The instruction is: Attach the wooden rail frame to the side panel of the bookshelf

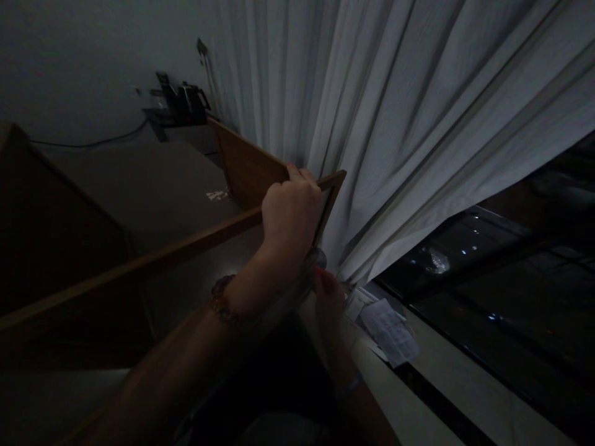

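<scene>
A brown wooden furniture frame (199, 240) stretches from the left edge to a corner by the curtain. My left hand (292, 207) is closed over its top rail near that corner, with a beaded bracelet on the wrist. A wooden panel (248, 164) stands upright behind the hand. Lower down, beneath the corner, is my right hand (329, 297), its fingers bent together close to a pale rounded object (317, 257). Dim light and my left forearm hide much of that spot, so what these fingers grip cannot be made out.
A long white curtain (367, 111) hangs beside the frame's corner. Printed paper sheets (389, 331) lie on the tiled floor. Small light pieces (217, 195) rest on the grey surface behind the rail. A dark kettle (189, 99) stands on a cabinet at the back left.
</scene>
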`<state>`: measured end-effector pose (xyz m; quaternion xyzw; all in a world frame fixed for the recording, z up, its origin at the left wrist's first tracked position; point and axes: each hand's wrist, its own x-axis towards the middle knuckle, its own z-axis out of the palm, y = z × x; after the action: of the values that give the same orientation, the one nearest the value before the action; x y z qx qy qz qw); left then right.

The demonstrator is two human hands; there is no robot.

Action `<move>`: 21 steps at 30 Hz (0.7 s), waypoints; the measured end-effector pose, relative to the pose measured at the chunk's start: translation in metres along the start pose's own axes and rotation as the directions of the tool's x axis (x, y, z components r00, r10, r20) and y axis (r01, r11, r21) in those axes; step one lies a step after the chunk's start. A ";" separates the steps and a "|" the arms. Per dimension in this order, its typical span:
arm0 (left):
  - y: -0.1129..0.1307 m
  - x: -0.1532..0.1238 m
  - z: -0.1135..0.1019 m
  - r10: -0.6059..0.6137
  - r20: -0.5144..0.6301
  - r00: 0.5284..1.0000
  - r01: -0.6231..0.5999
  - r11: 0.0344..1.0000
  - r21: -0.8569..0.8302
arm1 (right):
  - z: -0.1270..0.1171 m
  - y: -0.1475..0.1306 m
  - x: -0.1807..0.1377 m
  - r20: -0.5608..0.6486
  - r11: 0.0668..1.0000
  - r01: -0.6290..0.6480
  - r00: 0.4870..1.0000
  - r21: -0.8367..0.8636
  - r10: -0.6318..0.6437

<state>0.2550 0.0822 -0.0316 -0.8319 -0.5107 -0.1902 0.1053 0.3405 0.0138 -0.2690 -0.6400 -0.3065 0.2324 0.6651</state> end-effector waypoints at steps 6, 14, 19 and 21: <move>0.000 0.000 0.001 0.010 0.005 1.000 -0.010 0.999 0.032 | 0.005 0.004 0.002 -0.017 0.978 -0.068 0.997 0.197 0.073; -0.001 0.000 0.002 0.003 -0.004 1.000 -0.003 1.000 0.025 | 0.001 0.006 0.007 -0.057 0.991 0.129 0.990 -0.043 -0.132; -0.001 0.000 0.001 -0.015 0.010 1.000 0.014 0.999 0.049 | -0.001 0.003 0.003 0.112 0.997 0.066 0.992 -0.036 -0.062; 0.000 0.000 0.001 -0.022 0.012 1.000 0.022 0.999 0.041 | 0.000 0.003 0.002 0.129 1.000 0.011 0.992 0.029 -0.015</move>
<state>0.2546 0.0825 -0.0322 -0.8249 -0.5243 -0.1757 0.1172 0.3422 0.0150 -0.2722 -0.6120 -0.3499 0.2733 0.6545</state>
